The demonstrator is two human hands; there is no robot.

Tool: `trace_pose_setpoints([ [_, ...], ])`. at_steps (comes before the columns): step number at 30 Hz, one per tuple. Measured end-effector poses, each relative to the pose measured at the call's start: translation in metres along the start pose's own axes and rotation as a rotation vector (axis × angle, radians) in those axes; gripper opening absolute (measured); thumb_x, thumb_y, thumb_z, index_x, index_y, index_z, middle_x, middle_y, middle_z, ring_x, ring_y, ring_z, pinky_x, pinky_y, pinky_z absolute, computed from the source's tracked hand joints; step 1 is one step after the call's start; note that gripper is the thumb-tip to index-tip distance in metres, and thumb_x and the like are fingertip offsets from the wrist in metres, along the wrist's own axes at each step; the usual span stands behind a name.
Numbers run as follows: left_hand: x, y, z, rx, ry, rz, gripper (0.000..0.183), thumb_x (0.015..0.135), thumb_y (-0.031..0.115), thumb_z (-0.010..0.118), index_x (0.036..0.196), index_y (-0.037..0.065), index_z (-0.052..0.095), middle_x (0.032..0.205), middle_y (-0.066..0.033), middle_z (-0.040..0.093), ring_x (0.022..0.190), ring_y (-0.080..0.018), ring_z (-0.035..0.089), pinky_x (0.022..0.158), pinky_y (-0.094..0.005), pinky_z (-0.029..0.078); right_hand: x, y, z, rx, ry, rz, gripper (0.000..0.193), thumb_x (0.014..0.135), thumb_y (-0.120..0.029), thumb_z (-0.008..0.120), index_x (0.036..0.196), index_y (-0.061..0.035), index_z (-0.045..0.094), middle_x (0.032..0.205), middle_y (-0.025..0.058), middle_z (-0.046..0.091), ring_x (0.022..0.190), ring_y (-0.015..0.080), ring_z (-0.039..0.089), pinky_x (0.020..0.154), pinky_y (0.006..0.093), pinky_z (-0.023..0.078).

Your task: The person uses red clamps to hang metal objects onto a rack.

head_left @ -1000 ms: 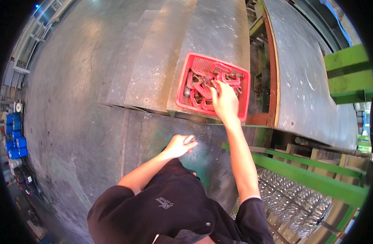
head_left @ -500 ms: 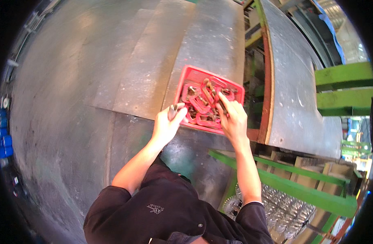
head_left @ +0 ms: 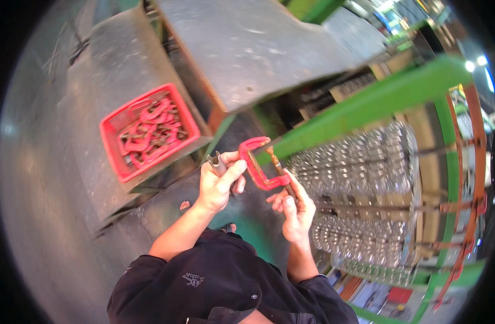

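While held from both sides, red metal C-shaped clamp (head_left: pixel 251 164) sits before black-shirted torso (head_left: pixel 220 270)

Head view: left hand (head_left: pixel 215 186) pinches frame, also clutching grey metal tube (head_left: pixel 218 165); right hand (head_left: pixel 297 216) grips brownish screw (head_left: pixel 276 160) end. Judged stiff, hefty, hardly fragile; best hold: frame's back.

"Is that C-shaped metal clamp (head_left: pixel 252 169) all red?"
"No, its slim metal screw (head_left: pixel 273 156) is rusty brown."
"The red, rectangular plastic basket (head_left: pixel 190 116)?"
"Mesh-patterned."
"And the black cloth shirt (head_left: pixel 220 270)?"
"Pale chest emblem (head_left: pixel 193 279)."
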State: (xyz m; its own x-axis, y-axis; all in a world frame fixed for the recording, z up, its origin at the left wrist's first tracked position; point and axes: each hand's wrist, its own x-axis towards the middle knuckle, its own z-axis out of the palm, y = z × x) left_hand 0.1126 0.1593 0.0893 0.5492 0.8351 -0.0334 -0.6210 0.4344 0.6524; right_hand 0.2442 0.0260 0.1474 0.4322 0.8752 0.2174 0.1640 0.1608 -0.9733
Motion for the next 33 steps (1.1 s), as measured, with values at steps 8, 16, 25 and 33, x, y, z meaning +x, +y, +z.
trace_pose_setpoints([
  [8,-0.027,-0.109,0.134,0.108,-0.229,-0.086,0.022,0.101,0.008,0.065,0.118,-0.005,0.066,0.084,-0.0069,0.072,0.052,-0.0091,0.057,0.045,-0.0239,0.039,-0.097,-0.025,-0.139,-0.850,0.484,-0.355,0.041,0.089,0.008,0.071,0.129,0.0027,0.066,0.102,0.0153,0.076,0.090,0.0253,0.073,0.080,0.0334,0.057],
  [16,-0.046,-0.176,0.207,0.176,-0.349,-0.106,0.021,0.101,0.009,0.065,0.117,-0.004,0.065,0.084,-0.0060,0.070,0.052,-0.0082,0.055,0.045,-0.0231,0.039,-0.145,-0.031,-0.220,-0.624,0.767,-0.324,0.030,0.091,0.003,0.073,0.121,0.0044,0.067,0.106,0.0143,0.076,0.098,0.0241,0.073,0.089,0.0355,0.057],
  [25,-0.008,-0.190,0.227,0.170,-0.432,-0.151,0.019,0.101,0.009,0.065,0.116,-0.001,0.066,0.080,-0.0038,0.068,0.052,-0.0073,0.053,0.046,-0.0230,0.037,-0.133,-0.020,-0.233,-0.332,0.845,-0.207,0.024,0.095,0.003,0.069,0.118,0.0049,0.068,0.100,0.0138,0.075,0.088,0.0168,0.072,0.084,0.0302,0.057],
  [33,0.064,-0.175,0.224,0.031,-0.486,-0.282,0.017,0.100,0.010,0.066,0.114,-0.001,0.065,0.079,-0.0024,0.067,0.053,-0.0070,0.052,0.047,-0.0225,0.037,-0.065,-0.027,-0.232,-0.730,0.704,-0.463,0.059,0.077,-0.009,0.089,0.129,0.0002,0.062,0.122,0.0198,0.069,0.112,0.0315,0.067,0.102,0.0431,0.051],
])
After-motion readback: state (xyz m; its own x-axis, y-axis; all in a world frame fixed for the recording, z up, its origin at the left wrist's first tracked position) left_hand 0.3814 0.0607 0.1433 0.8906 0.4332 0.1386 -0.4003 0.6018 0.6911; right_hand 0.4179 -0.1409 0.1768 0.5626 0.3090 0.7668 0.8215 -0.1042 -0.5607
